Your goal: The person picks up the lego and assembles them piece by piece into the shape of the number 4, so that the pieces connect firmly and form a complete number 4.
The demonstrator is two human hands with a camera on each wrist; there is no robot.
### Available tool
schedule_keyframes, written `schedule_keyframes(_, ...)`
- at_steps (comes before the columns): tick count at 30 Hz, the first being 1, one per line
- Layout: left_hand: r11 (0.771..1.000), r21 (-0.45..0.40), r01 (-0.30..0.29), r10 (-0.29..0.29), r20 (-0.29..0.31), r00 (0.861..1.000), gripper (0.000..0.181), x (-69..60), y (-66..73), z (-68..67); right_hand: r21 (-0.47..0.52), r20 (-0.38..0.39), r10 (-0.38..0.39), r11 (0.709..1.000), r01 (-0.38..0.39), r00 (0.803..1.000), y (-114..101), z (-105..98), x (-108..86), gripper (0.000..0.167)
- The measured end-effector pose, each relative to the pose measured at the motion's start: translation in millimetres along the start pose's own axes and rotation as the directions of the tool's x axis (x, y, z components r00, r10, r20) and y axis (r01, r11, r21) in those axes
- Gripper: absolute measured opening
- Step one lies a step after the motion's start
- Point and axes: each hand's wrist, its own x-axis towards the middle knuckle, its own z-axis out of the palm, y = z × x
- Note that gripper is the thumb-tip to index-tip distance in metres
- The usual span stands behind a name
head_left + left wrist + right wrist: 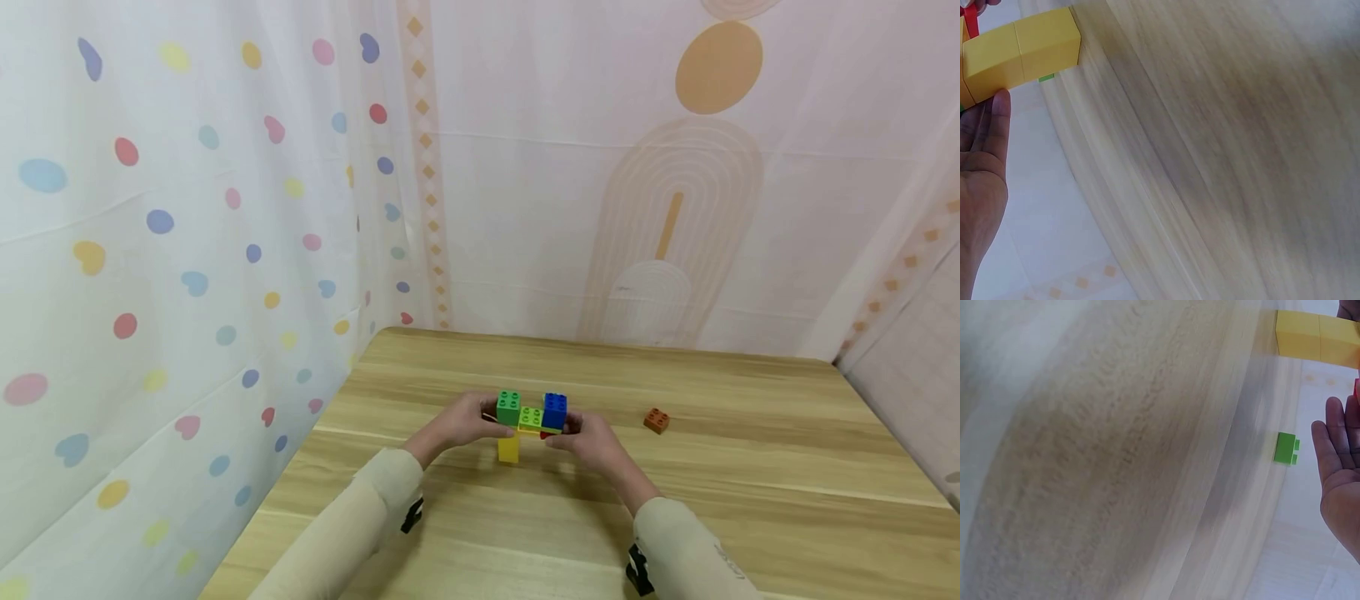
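Both hands hold a small structure of toy building bricks over the table in the head view. A green brick (pixel 508 407) sits on its left end, a lime brick (pixel 531 417) in the middle and a blue brick (pixel 555 410) on the right. Beneath the left end stand stacked yellow bricks (pixel 1035 50). My left hand (pixel 469 419) grips the left end, thumb in front and fingers behind. On the right end, my right hand (pixel 594 439) pinches near a red brick (pixel 547 434), mostly hidden by the fingers.
An orange-brown brick (pixel 656 420) lies on the wooden table (pixel 750 467), right of the hands. In the right wrist view, a separate green brick (pixel 1285 449) stands on the tabletop. Patterned curtains (pixel 525 208) hang behind the table and at its left.
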Motion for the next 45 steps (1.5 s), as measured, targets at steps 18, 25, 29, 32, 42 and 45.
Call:
schedule_keyframes(18, 0.999, -0.028, 0.041, -0.044, -0.110, 0.993, 0.038, 0.0, -0.2, 15.2, -0.009, 0.014, -0.030, 1.000, 0.030, 0.999, 2, -2, 2.4, 0.033)
schedule_keyframes(25, 0.989, -0.148, 0.021, -0.050, -0.192, 0.980, 0.033, -2.2, 3.1, 30.7, 0.000, 0.016, -0.033, 0.999, 0.033, 0.999, 2, -1, 2.0, 0.031)
schedule_keyframes(29, 0.981, -0.194, 0.034, -0.080, -0.237, 0.968, 0.033, -2.4, 6.6, 37.8, 0.004, 0.006, -0.035, 0.999, 0.035, 0.999, 0, -1, 2.1, 0.035)
schedule_keyframes(32, 0.976, -0.210, 0.053, -0.107, -0.257, 0.961, 0.033, -2.8, 9.7, 41.1, 0.005, 0.001, -0.036, 0.999, 0.036, 0.999, -1, 0, 1.8, 0.036)
schedule_keyframes(42, 0.977, -0.206, 0.059, -0.115, -0.270, 0.956, 0.030, -4.1, 14.7, 42.5, 0.115, 0.012, -0.052, 0.992, 0.050, 0.999, 6, 1, 0.0, 0.035)
schedule_keyframes(45, 0.976, -0.207, 0.063, -0.119, -0.271, 0.955, 0.030, -3.9, 14.4, 42.3, 0.141, -0.003, -0.040, 0.989, 0.040, 0.999, 9, 1, 1.0, 0.035)
